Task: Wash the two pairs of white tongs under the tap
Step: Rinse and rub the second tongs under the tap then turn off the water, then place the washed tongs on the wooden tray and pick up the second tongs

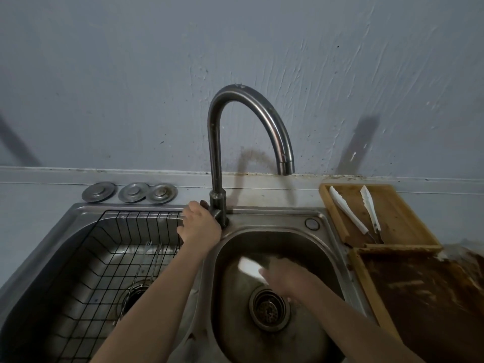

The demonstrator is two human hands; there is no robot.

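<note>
Beside sink (318, 214), tongs (347, 210) lie apart from fingers (187, 214).

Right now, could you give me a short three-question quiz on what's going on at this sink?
1. True or false: water is pouring from the tap.
2. Where do the two white tongs lie? A) in the wire basket B) on the wooden tray C) in the right basin
3. Which hand is on the tap lever?

Key
1. False; no stream shows.
2. B.
3. The left hand; the right hand is blurred, low in the right basin by something white.
</note>
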